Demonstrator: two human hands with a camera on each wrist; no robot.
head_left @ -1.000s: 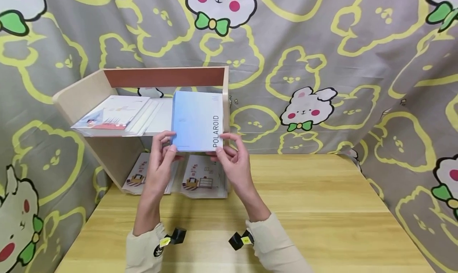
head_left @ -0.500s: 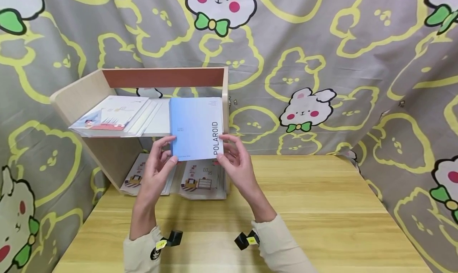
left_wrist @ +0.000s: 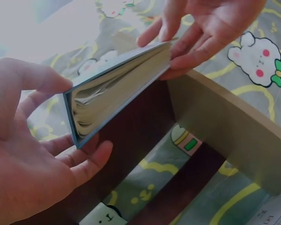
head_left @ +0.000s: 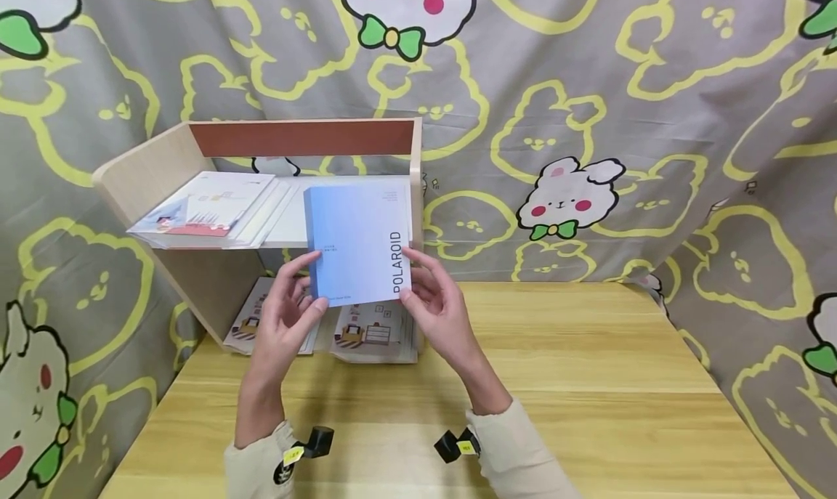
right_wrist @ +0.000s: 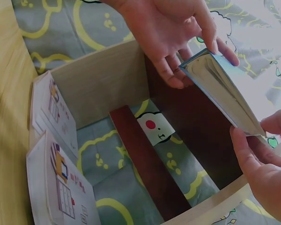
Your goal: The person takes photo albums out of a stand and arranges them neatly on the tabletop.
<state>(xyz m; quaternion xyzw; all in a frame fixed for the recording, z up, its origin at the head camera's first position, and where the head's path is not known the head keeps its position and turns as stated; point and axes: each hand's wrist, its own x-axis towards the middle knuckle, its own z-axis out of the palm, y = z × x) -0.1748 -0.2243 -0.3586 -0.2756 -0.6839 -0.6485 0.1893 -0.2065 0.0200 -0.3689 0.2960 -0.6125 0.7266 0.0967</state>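
A blue hardcover photo album (head_left: 356,245) lettered POLAROID faces me, held up in front of the upper shelf. My left hand (head_left: 284,321) pinches its lower left side, thumb on the front cover. At the lower right side my right hand (head_left: 443,314) grips it the same way, thumb on the front and fingers curled behind. In the left wrist view the album's pale page block (left_wrist: 124,84) shows between the covers, with a few clear sleeves bulging near the left hand. The right wrist view has the album (right_wrist: 220,84) spanning both hands above the shelf unit.
Behind the album stands a two-tier wooden shelf unit (head_left: 199,288). Several picture books or albums (head_left: 209,201) lie at the left of its upper tier. Two piles sit below, one at left (head_left: 248,321) and one at right (head_left: 373,335). A patterned curtain (head_left: 477,150) hangs behind the wooden table (head_left: 556,390).
Both hands have brought the album lower and nearer to me, so more of the white upper shelf shows behind it. The hold on both sides stays the same.
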